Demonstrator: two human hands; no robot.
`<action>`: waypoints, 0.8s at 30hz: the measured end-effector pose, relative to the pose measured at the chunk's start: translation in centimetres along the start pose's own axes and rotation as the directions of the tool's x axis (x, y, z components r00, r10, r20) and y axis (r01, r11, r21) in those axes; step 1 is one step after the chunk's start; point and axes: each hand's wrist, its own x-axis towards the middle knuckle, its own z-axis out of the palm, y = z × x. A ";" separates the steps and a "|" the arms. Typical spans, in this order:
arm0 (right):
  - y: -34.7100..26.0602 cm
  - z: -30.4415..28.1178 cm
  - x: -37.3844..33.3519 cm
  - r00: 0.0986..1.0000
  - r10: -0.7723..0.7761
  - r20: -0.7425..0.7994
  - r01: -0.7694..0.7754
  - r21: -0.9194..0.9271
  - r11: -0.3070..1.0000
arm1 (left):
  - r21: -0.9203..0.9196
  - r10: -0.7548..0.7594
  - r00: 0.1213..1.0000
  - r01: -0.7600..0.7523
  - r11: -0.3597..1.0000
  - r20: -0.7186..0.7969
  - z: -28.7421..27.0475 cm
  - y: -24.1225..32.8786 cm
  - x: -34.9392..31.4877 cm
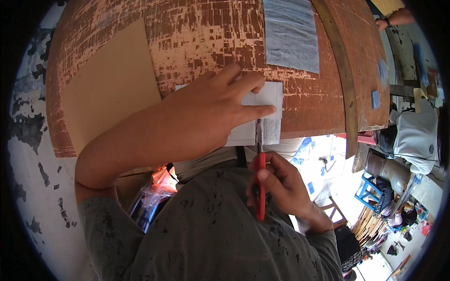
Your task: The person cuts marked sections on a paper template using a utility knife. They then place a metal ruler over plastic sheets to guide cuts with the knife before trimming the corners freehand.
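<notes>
My left hand reaches across from the left and presses a white sheet against the worn table. Its fingers are apart, some of them bent, with the thumb side toward my body. Beside the blades, a small greyish strip shows below the white sheet at the table's near edge. My right hand is closed around red-handled scissors, seen nearly edge-on. The blades point away from me and meet the sheet between its white part and the grey strip. How far the blades are apart cannot be made out.
A brown board lies at the left of the scratched table. A blue-grey sheet lies at the far side, and a long wooden strip runs along the right. Another person's arm shows at the far right, near a blue stool.
</notes>
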 end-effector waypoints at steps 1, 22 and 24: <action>0.3 0.0 0.2 0.999 -0.044 -0.020 0.044 -0.032 0.999 | 0.014 0.013 1.000 -0.012 1.000 -0.020 0.1 0.0 -0.1; -0.9 1.3 0.6 0.992 -0.005 -0.123 -0.004 -0.071 0.997 | 0.015 0.019 0.999 -0.018 1.000 -0.027 0.3 -0.2 -0.2; -0.7 1.2 0.5 0.993 0.015 -0.121 -0.019 -0.032 0.999 | 0.017 0.014 0.999 -0.014 1.000 -0.030 0.4 -0.2 -0.2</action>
